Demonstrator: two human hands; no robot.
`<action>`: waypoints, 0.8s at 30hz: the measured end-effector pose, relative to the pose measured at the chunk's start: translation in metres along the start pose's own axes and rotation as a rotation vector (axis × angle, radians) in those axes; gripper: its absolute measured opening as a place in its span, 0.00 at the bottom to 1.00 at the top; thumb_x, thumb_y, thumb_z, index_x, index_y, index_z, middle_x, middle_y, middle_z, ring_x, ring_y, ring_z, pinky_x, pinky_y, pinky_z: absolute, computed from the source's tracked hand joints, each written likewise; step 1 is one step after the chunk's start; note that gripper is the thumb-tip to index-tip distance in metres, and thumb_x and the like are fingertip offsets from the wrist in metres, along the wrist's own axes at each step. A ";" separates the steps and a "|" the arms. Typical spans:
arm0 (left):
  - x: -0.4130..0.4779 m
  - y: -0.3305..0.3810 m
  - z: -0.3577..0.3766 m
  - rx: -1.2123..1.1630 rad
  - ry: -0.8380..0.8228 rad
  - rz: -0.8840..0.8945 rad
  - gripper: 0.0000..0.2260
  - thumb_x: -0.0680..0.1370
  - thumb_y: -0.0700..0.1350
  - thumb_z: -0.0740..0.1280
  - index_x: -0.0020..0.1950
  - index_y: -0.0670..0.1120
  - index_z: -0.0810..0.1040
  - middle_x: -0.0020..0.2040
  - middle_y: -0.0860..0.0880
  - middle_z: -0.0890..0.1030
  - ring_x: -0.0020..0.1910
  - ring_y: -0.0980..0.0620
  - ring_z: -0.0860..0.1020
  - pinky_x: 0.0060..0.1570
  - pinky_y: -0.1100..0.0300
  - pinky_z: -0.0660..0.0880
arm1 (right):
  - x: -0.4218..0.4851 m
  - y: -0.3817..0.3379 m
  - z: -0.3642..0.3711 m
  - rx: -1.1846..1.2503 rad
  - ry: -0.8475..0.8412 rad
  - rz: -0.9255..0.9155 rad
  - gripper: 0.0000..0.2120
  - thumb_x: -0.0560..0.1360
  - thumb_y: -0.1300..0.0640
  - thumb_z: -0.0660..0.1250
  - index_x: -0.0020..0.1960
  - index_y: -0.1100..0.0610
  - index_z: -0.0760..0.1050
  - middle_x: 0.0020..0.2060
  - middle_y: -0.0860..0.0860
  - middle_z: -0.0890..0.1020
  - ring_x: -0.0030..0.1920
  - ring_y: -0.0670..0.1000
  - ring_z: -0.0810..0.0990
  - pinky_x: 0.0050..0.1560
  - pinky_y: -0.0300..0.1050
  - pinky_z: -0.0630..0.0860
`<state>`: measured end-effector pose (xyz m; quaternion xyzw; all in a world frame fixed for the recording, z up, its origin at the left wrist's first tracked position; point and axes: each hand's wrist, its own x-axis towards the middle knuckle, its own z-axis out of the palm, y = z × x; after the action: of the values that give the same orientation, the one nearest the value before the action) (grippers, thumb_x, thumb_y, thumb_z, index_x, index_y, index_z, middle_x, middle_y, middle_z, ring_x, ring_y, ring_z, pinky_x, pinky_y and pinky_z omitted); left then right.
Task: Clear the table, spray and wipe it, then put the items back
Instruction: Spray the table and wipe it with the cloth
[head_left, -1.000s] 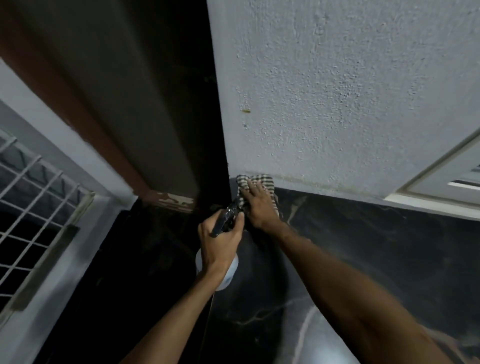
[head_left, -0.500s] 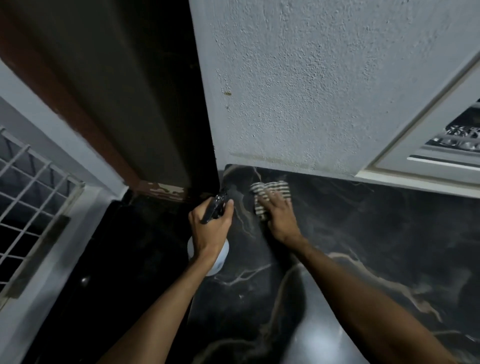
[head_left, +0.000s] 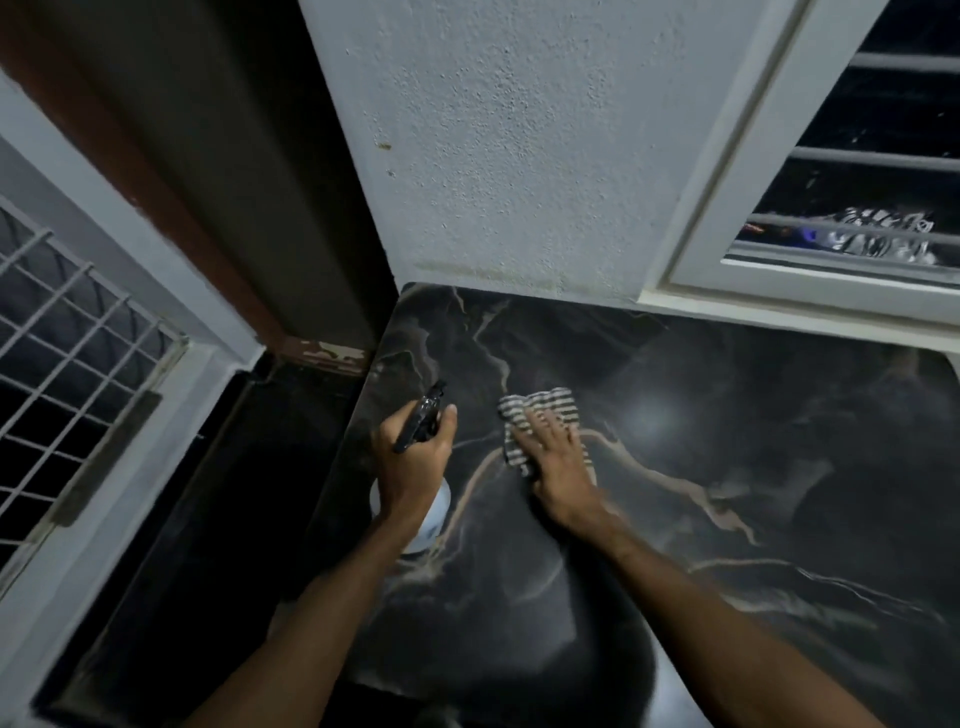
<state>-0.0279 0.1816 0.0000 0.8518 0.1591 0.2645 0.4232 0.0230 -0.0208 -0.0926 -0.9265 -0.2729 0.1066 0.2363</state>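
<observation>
The black marble table with pale veins fills the lower right of the head view. My right hand lies flat with spread fingers on a black-and-white striped cloth, pressing it onto the table top. Over the table's left edge, my left hand grips a spray bottle by its neck; the black trigger head sticks out above my fingers and the white body shows below my wrist.
A rough white wall stands right behind the table. A white-framed window with bars is at the back right. A dark doorway and a barred grille lie to the left, above a dark floor.
My right hand has drawn the cloth away from the wall corner toward me and to the right across the table. My left hand keeps hold of the spray bottle.
</observation>
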 end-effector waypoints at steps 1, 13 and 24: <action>-0.009 0.001 -0.001 0.013 0.000 -0.012 0.16 0.75 0.41 0.76 0.30 0.41 0.76 0.27 0.50 0.77 0.30 0.55 0.76 0.30 0.69 0.68 | -0.007 0.003 -0.002 0.006 -0.023 -0.078 0.38 0.66 0.60 0.59 0.78 0.50 0.62 0.80 0.52 0.55 0.81 0.56 0.49 0.80 0.61 0.45; -0.076 -0.022 -0.065 -0.044 0.051 -0.289 0.17 0.75 0.44 0.75 0.28 0.51 0.74 0.25 0.56 0.78 0.27 0.59 0.77 0.31 0.68 0.70 | -0.017 -0.022 0.000 0.124 0.090 0.192 0.32 0.72 0.63 0.60 0.76 0.53 0.67 0.80 0.54 0.59 0.81 0.59 0.51 0.80 0.62 0.47; -0.063 -0.094 -0.154 -0.054 0.134 -0.364 0.16 0.75 0.46 0.75 0.29 0.44 0.75 0.25 0.50 0.77 0.26 0.51 0.77 0.28 0.60 0.71 | 0.075 -0.164 0.078 -0.019 -0.017 0.025 0.31 0.77 0.62 0.62 0.79 0.54 0.59 0.81 0.55 0.52 0.81 0.59 0.48 0.80 0.62 0.45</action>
<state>-0.1730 0.3040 -0.0181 0.7777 0.3313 0.2441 0.4752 -0.0144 0.1718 -0.0843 -0.9310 -0.2644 0.1149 0.2238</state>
